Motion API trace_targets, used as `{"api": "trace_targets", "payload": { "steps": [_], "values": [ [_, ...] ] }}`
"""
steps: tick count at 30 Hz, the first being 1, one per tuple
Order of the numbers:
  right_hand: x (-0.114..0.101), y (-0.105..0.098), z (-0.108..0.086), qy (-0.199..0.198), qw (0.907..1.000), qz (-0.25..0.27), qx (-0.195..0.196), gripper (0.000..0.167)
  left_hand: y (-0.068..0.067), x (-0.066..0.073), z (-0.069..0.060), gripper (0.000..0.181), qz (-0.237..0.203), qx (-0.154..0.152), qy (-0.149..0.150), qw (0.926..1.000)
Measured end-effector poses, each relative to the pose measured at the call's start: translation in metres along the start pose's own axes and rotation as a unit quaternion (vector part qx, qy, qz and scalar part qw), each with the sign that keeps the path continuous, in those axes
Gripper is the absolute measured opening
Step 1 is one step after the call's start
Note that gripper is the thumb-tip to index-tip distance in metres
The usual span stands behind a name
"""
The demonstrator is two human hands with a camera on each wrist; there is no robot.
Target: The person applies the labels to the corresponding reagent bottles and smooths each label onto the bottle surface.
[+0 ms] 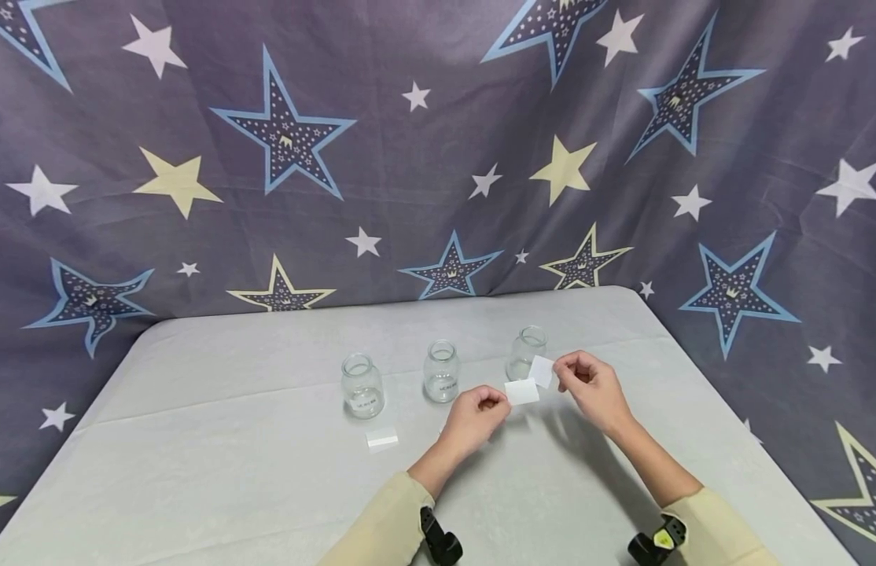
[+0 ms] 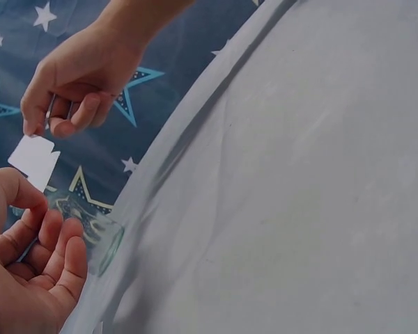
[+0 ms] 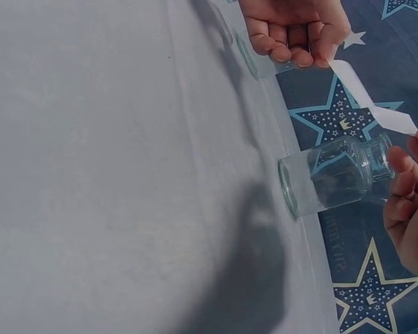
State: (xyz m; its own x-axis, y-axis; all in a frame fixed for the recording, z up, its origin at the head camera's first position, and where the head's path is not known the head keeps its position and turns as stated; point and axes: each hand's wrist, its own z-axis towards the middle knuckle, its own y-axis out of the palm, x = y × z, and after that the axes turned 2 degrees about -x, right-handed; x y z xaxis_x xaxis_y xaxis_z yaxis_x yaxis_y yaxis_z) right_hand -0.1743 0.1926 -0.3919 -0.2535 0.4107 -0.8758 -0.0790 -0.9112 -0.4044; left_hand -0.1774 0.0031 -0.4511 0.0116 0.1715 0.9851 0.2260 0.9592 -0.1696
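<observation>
My left hand (image 1: 475,420) pinches a small white paper slip (image 1: 522,391) by its left edge, between thumb and index finger. Another white slip (image 1: 541,371) is pinched at its right side by my right hand (image 1: 592,389). The two slips meet or overlap at their edges, held above the table; whether they are joined cannot be made out. Just behind them stands a clear glass jar (image 3: 334,177), upright, with no print visible on it. In the left wrist view the slips (image 2: 33,158) show between the fingertips of both hands.
Two more glass jars, a middle one (image 1: 441,371) and a left one (image 1: 363,385), stand in a row and carry small dark print. In front of the left jar lies a clear and white strip (image 1: 382,439). A pale cloth covers the table (image 1: 197,472); a star-patterned curtain (image 1: 410,157) hangs behind.
</observation>
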Motion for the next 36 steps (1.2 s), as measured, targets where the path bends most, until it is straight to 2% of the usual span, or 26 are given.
{"api": "trace_targets", "payload": {
  "steps": [10, 19, 23, 30, 36],
  "values": [
    [-0.002, -0.002, 0.0, 0.012, 0.9996, -0.01, 0.024, 0.01, 0.009, -0.001, 0.0, 0.011, 0.015, 0.001, 0.009, 0.9999],
    [0.001, -0.002, 0.001, 0.011, 0.9995, -0.005, 0.029, 0.01, 0.018, -0.004, 0.002, 0.01, 0.033, -0.007, 0.002, 0.9994],
    [0.003, -0.001, 0.001, 0.01, 0.9995, 0.001, 0.029, 0.01, 0.02, -0.005, 0.002, 0.009, 0.049, -0.006, -0.01, 0.9987],
    [0.005, 0.0, 0.0, 0.011, 0.9996, 0.005, 0.027, 0.01, 0.019, -0.006, -0.002, 0.009, 0.036, -0.015, -0.036, 0.9986],
    [0.005, 0.002, -0.001, 0.013, 0.9996, 0.008, 0.023, 0.01, 0.017, -0.006, -0.004, 0.012, 0.057, -0.019, -0.055, 0.9967]
  ]
}}
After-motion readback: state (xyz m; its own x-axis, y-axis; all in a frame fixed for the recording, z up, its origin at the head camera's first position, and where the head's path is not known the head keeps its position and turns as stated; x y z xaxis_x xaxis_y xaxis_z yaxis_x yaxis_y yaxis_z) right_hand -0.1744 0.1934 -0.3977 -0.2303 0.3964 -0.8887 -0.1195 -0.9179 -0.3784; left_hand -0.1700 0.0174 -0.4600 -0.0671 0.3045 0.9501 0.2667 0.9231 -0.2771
